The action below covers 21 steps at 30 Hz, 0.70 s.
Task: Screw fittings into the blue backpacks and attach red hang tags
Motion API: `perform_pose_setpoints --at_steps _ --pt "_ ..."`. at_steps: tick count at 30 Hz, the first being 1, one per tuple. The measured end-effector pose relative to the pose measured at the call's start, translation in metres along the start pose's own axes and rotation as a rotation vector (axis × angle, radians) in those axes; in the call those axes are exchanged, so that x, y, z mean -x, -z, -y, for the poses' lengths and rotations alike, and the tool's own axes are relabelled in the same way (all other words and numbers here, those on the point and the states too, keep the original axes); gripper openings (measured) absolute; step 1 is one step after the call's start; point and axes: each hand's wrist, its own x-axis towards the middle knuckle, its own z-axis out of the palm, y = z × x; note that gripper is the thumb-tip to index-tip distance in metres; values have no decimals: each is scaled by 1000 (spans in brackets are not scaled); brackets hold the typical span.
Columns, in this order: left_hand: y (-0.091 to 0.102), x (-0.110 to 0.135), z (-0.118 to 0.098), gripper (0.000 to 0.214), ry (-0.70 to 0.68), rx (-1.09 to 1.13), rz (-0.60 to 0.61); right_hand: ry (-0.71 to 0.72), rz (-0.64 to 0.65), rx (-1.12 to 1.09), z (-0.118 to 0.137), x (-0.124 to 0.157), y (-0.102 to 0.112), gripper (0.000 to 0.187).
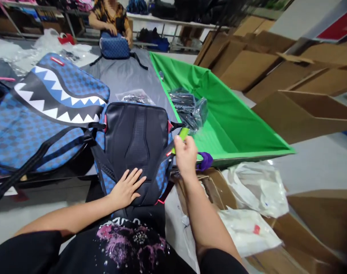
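At mid-frame, the backpack (137, 133) lay beneath the spread left grip (127, 190); rightward, the right grip (187, 154) clasped a green object (184, 133).

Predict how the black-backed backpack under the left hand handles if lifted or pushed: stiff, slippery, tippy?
The backpack is probably semi-stiff: its back panel looks padded and full beneath the left hand. A leather-like sheen near its top suggests it may be slightly slippery. Pushed toward the near edge of the table, it might tip: its lower end seems to overhang.
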Motion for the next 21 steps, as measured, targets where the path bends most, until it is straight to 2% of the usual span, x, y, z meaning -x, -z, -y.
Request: perform_pose_setpoints --at_steps 3,5,6,8,9,11,13,15,16,18,20,21 --pt "-12 2 8 68 13 -93 27 -211 168 -500 13 20 -55 40" --pt "-15 5 14 65 4 -179 39 -234 202 -636 1 31 -87 40" --pt "-16 8 17 64 -6 -211 32 -188 175 -621 -11 36 -95 41" --pt "-15 12 22 61 -36 -248 -4 -43 46 -476 -43 47 -89 41" --pt "-11 12 23 58 -52 -247 -29 27 -23 -384 -60 52 -78 40" --pt "4 1 25 47 -63 -196 -78 33 -131 -293 -90 62 -49 32" --pt "31 -33 26 36 -39 -120 -129 -30 -228 -302 -104 66 -29 25" --pt "61 -91 30 33 -35 -126 -179 -49 -282 -360 -99 61 -27 23" --pt "74 -126 33 32 -124 -155 -195 -46 -300 -391 -93 54 -33 23" --pt "91 -196 41 31 -297 -207 -138 -49 -350 -449 -79 35 -51 24" --pt "97 -251 50 30 -349 -287 -116 -59 -417 -477 -72 16 -69 24" --pt "96 -270 54 31 -376 -330 -90 -45 -442 -481 -72 7 -75 24"
